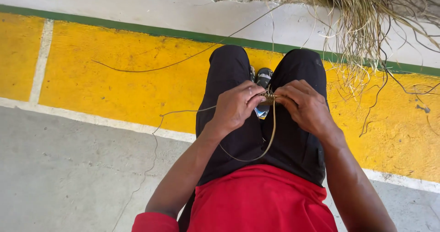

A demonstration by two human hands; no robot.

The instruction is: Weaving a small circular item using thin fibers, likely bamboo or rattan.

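My left hand [236,106] and my right hand [305,106] meet above my knees, both pinching a small knot of dry straw fibre [269,95] between the fingertips. A loop of the same tan strand [268,145] hangs down from the knot over my black trousers [288,145], and another end trails off to the left [183,112] across the floor. I am seated, wearing a red shirt [261,200]. The knot itself is mostly hidden by my fingers.
A loose pile of dry straw [366,26] lies at the upper right on the floor. A long single strand [151,67] crosses the yellow painted band [114,85], edged by a green line and white stripes. My shoes [262,78] show between my knees.
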